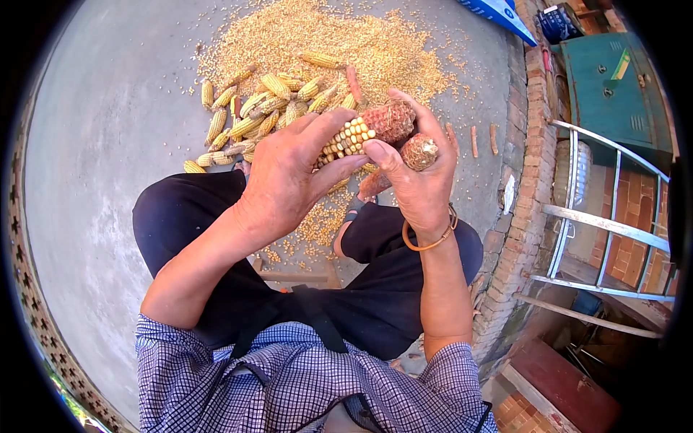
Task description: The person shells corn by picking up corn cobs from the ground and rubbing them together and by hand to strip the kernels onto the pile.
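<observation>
Corn ear (348,140), its visible part set with rows of pale yellow kernels, is held up in front of the body, above and between the knees. It is gripped by the left hand (285,169), whose thumb and fingers are clamped on it from both sides. By the right hand (427,173), curled fingers and thumb are closed round stripped reddish cobs: an upper cob (390,121) is pressed against the end of the ear (whether the two are joined cannot be told), and a lower cob (419,152) is held across the palm, partly hidden by the thumb. The tip of that thumb is laid at the edge of the kernels. A tan bangle (422,249) is worn on the right wrist. Beyond the hands, a pile of unshelled ears (273,102) is spread on the grey floor (94,180), and behind it a broad heap of loose kernels (303,36) is backed up, with more kernels scattered near the feet. Two thin bare cobs (474,141) are seen on the floor to the right, near a brick edging (533,151); past that, a metal frame (617,232) and a green cabinet (610,101) are placed.
</observation>
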### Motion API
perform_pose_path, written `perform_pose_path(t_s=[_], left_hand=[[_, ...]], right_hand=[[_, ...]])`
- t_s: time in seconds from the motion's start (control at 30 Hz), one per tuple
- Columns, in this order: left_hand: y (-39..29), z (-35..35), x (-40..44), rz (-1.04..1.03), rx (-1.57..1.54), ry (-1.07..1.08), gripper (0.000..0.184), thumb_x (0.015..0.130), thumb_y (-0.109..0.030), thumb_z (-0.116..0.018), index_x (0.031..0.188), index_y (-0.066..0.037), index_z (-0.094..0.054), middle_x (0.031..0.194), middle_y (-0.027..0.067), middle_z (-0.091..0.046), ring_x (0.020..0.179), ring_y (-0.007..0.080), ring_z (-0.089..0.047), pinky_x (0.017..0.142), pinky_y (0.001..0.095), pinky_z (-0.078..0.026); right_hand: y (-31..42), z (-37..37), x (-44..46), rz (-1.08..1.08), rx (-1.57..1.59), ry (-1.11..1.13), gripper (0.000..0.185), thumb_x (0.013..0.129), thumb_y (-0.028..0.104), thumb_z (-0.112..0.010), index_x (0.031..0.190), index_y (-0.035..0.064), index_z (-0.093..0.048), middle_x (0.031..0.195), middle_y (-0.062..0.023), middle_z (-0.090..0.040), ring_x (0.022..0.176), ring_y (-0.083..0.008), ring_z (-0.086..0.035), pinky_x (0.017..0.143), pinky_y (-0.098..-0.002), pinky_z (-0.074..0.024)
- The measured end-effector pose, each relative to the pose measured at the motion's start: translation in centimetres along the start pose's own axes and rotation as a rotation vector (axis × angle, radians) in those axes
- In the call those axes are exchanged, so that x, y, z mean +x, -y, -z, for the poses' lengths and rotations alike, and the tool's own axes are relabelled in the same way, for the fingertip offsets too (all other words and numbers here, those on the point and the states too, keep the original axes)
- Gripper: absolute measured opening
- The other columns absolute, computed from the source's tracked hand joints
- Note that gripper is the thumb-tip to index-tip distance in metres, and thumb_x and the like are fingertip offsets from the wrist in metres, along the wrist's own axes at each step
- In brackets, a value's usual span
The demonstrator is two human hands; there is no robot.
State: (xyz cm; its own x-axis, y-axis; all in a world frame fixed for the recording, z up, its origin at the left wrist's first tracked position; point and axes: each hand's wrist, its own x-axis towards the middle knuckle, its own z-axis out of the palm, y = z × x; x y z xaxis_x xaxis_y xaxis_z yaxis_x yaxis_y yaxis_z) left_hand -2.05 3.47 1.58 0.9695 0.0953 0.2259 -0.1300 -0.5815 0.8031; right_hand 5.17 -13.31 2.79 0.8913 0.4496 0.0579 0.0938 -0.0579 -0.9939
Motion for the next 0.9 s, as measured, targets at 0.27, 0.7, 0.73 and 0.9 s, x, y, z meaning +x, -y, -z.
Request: perform_pose_path(t_s=[0.27,0.7,0.73,0.9], left_hand=[[-0.4,0.4,-0.2,-0.024,0.106,0.025,0.052,0.075,-0.013,-0.080,0.123,-0.006,-0.060,0.103,0.0139,-0.067,0.089,0.0308,-0.067,0.075,0.0381,-0.053],[-0.4,0.4,-0.4,-0.087,0.132,-0.023,0.050,0.073,-0.016,-0.083,0.115,-0.001,-0.061,0.093,0.0142,-0.066,0.081,0.0307,-0.067,0.068,0.0372,-0.054],[-0.4,0.4,-0.5,-0.080,0.141,-0.019,0.049,0.073,-0.016,-0.083,0.115,-0.001,-0.061,0.093,0.0142,-0.066,0.081,0.0307,-0.068,0.068,0.0374,-0.054],[-0.3,0.1,-0.6,-0.100,0.161,-0.033,0.049,0.073,-0.018,-0.083,0.113,-0.001,-0.060,0.092,0.0139,-0.066,0.080,0.0307,-0.068,0.066,0.0376,-0.054]], right_hand=[[0.3,-0.1,0.2,0.046,-0.057,-0.049,0.046,0.085,0.013,-0.078,0.124,-0.0006,-0.058,0.090,-0.0018,-0.066,0.077,-0.0036,-0.060,0.060,-0.0177,-0.0471],[0.0,-0.3,0.1,0.179,-0.165,-0.050,0.037,0.084,0.013,-0.079,0.114,-0.0003,-0.061,0.093,-0.0036,-0.065,0.083,-0.0053,-0.059,0.071,-0.0209,-0.0480],[0.1,-0.5,0.0,0.138,-0.148,-0.078,0.037,0.084,0.013,-0.079,0.113,-0.0005,-0.061,0.093,-0.0035,-0.065,0.084,-0.0056,-0.059,0.071,-0.0213,-0.0480],[0.1,-0.9,-0.2,0.132,-0.155,-0.139,0.033,0.085,0.012,-0.079,0.108,-0.0014,-0.061,0.093,-0.0034,-0.065,0.084,-0.0069,-0.059,0.074,-0.0232,-0.0486]])
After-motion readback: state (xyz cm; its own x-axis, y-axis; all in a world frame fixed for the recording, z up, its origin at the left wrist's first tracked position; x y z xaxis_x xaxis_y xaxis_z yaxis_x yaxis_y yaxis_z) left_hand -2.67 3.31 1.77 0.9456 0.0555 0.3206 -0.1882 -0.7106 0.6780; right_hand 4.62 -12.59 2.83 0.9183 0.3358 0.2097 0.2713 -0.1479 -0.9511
